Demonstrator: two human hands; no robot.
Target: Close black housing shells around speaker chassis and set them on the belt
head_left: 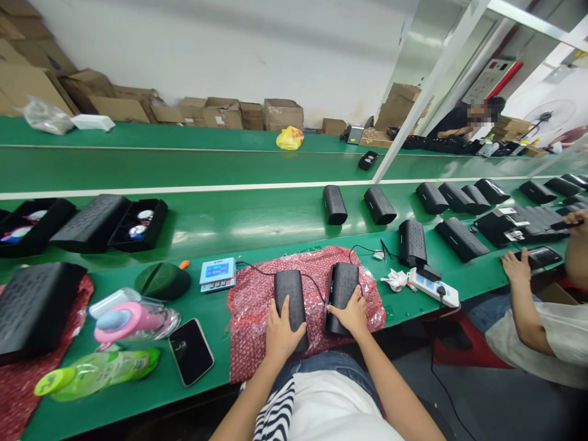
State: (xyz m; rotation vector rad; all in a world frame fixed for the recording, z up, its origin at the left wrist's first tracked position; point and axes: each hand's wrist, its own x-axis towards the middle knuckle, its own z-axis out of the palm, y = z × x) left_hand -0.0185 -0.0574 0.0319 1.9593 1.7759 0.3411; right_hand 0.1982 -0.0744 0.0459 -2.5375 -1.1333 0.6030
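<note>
My left hand is wrapped over the lower part of a black textured case, thumb and fingers on its sides. To its right, a second black case is gripped at its sides by my right hand. Both cases lie on red bubble wrap at the table's front edge. A thin dark cable runs from a small blue-screened meter toward the right-hand case; its far end is hidden.
A phone, a green bottle and a pink-lidded bottle stand or lie at left. A power strip and tissue are at right. More black cases rest beyond. A co-worker's hand is far right.
</note>
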